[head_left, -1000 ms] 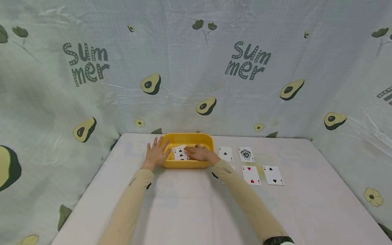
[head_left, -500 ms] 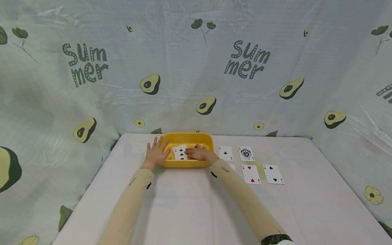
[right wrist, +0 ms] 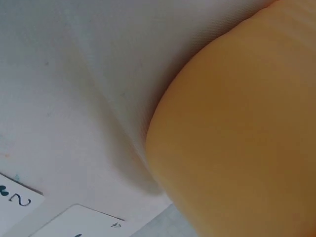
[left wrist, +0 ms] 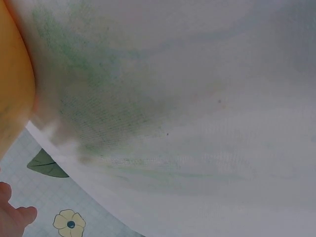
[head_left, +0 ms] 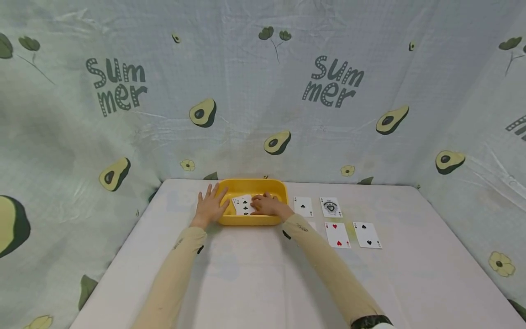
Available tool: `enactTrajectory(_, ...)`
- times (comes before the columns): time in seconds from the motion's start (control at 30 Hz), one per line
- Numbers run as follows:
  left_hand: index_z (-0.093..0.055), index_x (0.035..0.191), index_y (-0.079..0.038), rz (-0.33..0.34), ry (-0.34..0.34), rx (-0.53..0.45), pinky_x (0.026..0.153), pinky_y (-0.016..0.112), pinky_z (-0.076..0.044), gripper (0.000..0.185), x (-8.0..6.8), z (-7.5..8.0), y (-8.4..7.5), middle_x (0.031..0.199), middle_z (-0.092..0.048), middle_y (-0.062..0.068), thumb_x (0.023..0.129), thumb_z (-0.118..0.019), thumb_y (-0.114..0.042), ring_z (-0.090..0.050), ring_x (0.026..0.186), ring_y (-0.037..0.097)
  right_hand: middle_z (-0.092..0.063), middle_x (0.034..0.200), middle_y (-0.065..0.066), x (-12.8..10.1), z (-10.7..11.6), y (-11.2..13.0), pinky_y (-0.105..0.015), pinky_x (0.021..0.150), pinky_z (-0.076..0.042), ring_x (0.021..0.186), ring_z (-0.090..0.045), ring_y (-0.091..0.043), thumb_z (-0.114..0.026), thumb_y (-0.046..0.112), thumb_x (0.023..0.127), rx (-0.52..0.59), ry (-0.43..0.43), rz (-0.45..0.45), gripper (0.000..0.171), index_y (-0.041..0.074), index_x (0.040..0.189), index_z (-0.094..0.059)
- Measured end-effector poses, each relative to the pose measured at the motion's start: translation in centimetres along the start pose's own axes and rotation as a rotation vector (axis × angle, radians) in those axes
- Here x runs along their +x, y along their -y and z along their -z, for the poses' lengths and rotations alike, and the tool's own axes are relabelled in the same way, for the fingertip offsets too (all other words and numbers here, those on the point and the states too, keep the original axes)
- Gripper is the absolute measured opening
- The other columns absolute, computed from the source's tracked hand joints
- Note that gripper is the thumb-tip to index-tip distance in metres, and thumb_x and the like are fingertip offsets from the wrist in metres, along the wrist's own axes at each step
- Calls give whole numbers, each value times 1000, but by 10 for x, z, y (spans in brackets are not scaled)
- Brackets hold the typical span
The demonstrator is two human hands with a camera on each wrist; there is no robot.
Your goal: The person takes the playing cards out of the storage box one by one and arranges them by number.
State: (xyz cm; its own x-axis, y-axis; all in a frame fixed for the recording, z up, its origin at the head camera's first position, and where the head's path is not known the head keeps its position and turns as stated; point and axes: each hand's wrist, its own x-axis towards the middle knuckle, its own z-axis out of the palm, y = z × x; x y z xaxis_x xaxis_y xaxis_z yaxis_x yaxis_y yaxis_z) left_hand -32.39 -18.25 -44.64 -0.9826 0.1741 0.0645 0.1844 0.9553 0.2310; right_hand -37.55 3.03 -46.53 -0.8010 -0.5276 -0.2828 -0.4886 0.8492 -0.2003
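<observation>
Resting at the left end of a yellow tray (head_left: pixel 250 220), the left hand (head_left: pixel 209 209) spreads its fingers apart over the rim. The right hand (head_left: pixel 268 205) reaches in from the right, fingers over the playing cards (head_left: pixel 242 205) lying face up inside; I cannot tell whether they pinch one. Other cards (head_left: pixel 338 236) lie face up on the table (head_left: pixel 246 278) to the right.

Bare hands (head_left: pixel 208 208); beige long sleeves (head_left: pixel 333 269), dark markings (head_left: pixel 302 227) and black tabs (head_left: pixel 286 235) near the cuffs (head_left: pixel 200 233), a black band (head_left: pixel 367 321) farther from the right one.
</observation>
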Motion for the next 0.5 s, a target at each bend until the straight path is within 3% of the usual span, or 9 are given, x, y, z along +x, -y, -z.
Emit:
enactTrajectory(0.1,-27,141,-17,4,-5,-2,105,63,-6,53,-1,2,-1,150,-13,16,94,-33,-40,-5,137,38,-27,146,9,3,0,-1,-55,104,-23,126,-26,-25,-51,46,86,45,-15,-5,46,21,124,-50)
enactTrajectory(0.27,-27,141,-17,8,-1,-14,105,63,-5,53,-1,2,-1,150,-12,16,94,-33,-39,-4,137,39,-49,129,1,-11,6,7,-49,100,-27,114,-33,-23,-52,23,88,103,-26,-54,21,18,109,-53)
enactTrajectory(0.37,-26,141,-16,7,0,-21,105,63,-4,53,0,0,-1,150,-11,16,94,-33,-39,-3,137,39,-51,127,0,-17,6,9,-47,96,-29,111,-34,-23,-48,19,90,74,-46,-64,23,21,112,-52)
enactTrajectory(0.5,-26,141,-16,7,-3,-25,105,63,-4,53,-1,-2,-2,150,-12,16,94,-33,-39,-4,137,39,-44,136,1,-21,6,10,-52,101,-26,120,-32,-28,-45,12,91,15,-43,-43,38,32,123,-49)
